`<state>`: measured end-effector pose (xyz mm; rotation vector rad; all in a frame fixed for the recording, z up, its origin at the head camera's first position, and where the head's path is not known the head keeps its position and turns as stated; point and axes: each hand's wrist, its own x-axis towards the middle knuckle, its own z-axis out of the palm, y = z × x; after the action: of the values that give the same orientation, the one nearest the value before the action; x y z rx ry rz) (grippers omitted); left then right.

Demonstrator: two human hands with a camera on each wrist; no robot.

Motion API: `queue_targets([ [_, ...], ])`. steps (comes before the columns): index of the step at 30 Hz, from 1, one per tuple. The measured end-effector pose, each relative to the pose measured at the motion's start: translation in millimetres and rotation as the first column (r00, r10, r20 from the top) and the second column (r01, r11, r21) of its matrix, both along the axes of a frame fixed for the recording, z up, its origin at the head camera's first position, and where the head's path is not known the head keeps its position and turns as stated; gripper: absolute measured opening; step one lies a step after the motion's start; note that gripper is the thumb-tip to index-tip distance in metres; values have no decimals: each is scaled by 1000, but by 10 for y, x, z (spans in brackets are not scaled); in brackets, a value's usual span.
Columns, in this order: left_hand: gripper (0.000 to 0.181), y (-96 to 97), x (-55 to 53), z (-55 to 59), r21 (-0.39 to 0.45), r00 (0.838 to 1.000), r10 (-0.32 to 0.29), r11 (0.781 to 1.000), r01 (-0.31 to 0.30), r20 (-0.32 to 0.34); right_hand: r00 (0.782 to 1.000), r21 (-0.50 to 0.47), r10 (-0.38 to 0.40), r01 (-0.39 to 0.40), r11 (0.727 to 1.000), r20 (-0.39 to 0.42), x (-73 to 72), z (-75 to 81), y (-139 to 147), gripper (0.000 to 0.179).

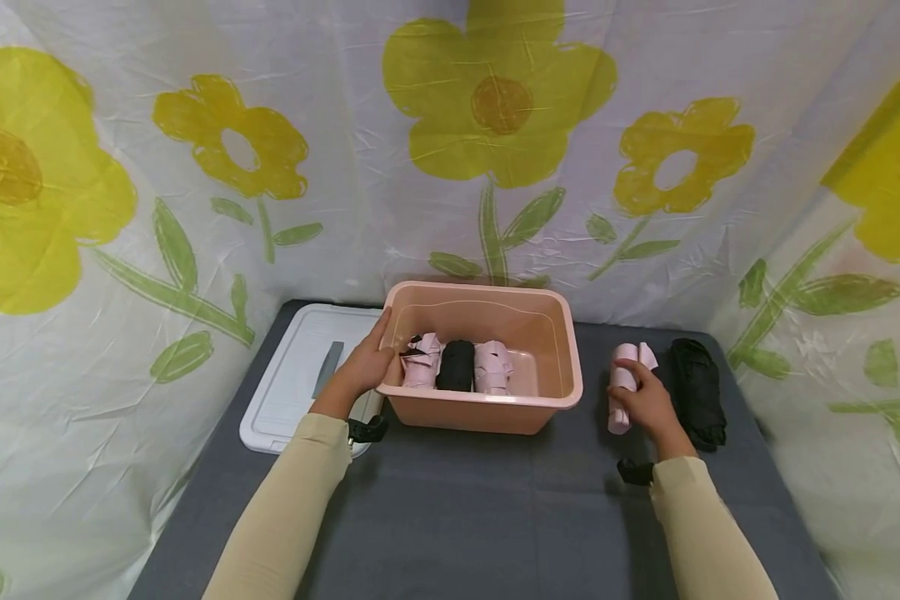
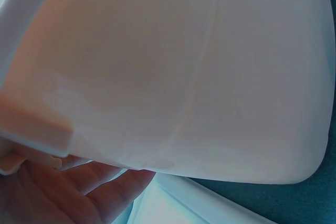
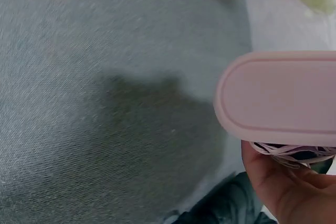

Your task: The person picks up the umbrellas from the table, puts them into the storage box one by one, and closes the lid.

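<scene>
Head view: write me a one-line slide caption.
Left grip on a peach bin holding three bundles; right grip around a pink item, a black bundle beside it.

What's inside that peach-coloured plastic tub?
The peach rectangular plastic tub holds, left to right, a pale pink wrapped bundle, a black rounded bundle and another pale pink bundle. Whatever is beneath them is covered, and the near wall hides their near ends.

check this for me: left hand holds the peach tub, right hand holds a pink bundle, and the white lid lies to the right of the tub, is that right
Not quite: the white lid lies to the left of the peach tub, as the head view shows. The left hand does hold the tub, and the right hand a pink bundle.
</scene>
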<state>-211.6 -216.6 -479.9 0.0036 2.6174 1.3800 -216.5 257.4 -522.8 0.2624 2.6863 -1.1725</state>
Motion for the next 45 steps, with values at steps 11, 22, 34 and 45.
queue_targets([
  [11,68,1,3,6,-7,1000,6,1000,-6,16,998,-132,21,-30,991,-64,67,207,-49,63],
  [22,66,2,-7,-12,-21,1000,-2,1000,2,8,987,-211,72,-102,972,-145,101,437,-137,64],
  [34,66,-9,12,25,-34,999,-11,999,12,39,970,-240,125,-175,955,-209,100,721,-262,62],
  [45,65,2,29,49,-11,999,1,1000,-1,47,951,-235,171,-233,944,-259,60,962,-408,61],
])
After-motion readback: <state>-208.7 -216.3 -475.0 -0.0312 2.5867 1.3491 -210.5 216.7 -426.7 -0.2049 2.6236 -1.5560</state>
